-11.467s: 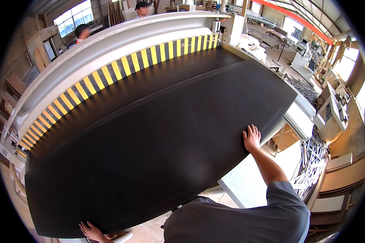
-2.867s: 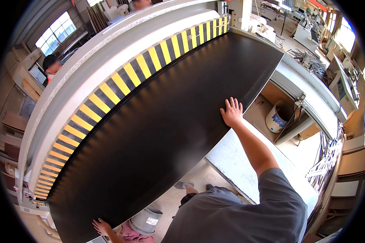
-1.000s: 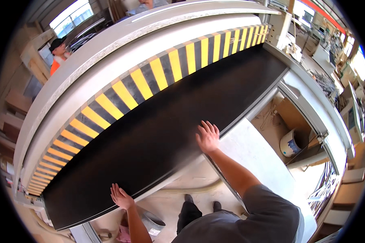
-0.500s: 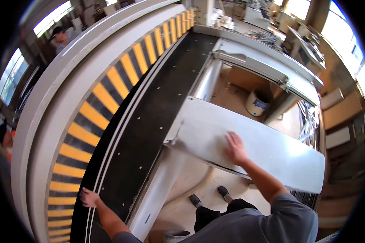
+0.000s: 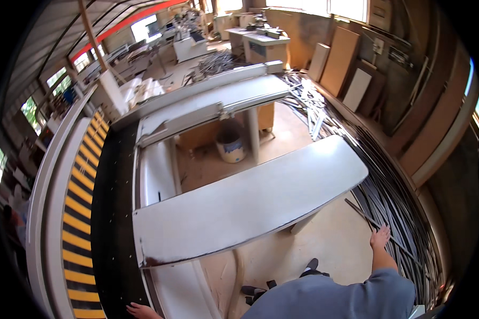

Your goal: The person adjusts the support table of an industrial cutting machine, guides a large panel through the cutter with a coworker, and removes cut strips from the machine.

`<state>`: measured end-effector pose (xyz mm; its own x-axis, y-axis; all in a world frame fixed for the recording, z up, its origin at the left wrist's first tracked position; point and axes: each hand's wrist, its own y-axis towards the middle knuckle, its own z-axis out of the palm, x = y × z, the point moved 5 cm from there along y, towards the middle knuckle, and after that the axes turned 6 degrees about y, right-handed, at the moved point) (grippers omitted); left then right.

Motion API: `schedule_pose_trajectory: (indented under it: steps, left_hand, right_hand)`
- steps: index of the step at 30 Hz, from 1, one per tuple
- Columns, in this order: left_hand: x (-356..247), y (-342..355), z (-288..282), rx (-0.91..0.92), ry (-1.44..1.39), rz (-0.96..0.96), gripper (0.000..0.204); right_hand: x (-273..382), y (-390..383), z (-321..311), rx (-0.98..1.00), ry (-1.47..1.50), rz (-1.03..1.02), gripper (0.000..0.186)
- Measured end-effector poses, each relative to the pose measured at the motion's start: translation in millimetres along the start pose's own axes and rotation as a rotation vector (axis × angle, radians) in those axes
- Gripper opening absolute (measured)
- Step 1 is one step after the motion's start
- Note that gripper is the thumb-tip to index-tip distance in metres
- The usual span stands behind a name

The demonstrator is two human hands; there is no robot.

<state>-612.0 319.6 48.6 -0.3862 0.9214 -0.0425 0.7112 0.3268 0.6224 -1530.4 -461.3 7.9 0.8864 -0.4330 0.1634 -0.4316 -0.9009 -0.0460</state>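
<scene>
My right hand (image 5: 380, 237) is out to the right with fingers apart, over a heap of long dark strips (image 5: 396, 212) beside the white table extension (image 5: 250, 196); I cannot tell if it touches them. My left hand (image 5: 139, 310), low at the lower edge, has its fingers apart near the black machine bed (image 5: 114, 234), holding nothing. Along that bed runs a yellow-and-black striped beam (image 5: 77, 228) under a long pale housing (image 5: 50, 212).
A white bucket (image 5: 230, 149) stands inside the frame opening. Boards (image 5: 339, 61) lean on the right wall, near pale scrap strips (image 5: 308, 98). A workbench (image 5: 258, 42) and offcuts (image 5: 213, 66) are farther back. A co-worker (image 5: 17, 223) is behind the machine at left.
The large black sheet slid under the striped beam and no longer shows on the bed. My view swung right; my right hand left the white table for the dark strips.
</scene>
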Motion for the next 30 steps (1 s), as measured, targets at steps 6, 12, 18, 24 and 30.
schedule_pose_trajectory:
  steps: [6,12,18,24,30]
  left_hand:
    - [-371,-167,-96,0.268,-0.883,0.504,0.049]
    - [-632,-452,-315,0.537,-0.690,0.982,0.053]
    - [-781,-606,-442,0.432,-0.610,1.174,0.054]
    - [-908,-714,-535,0.720,-0.674,1.245,0.048]
    - [-986,-760,-551,0.783,-0.751,1.193,0.051]
  right_hand:
    - [-259,24,-2,0.135,0.056,0.433,0.057]
    - [-421,-19,102,0.412,0.299,0.426,0.061]
    - [-437,-101,156,0.845,0.548,0.689,0.049]
    - [-476,-98,175,0.805,0.647,0.600,0.035]
    - [-427,86,140,0.692,0.669,0.645,0.038]
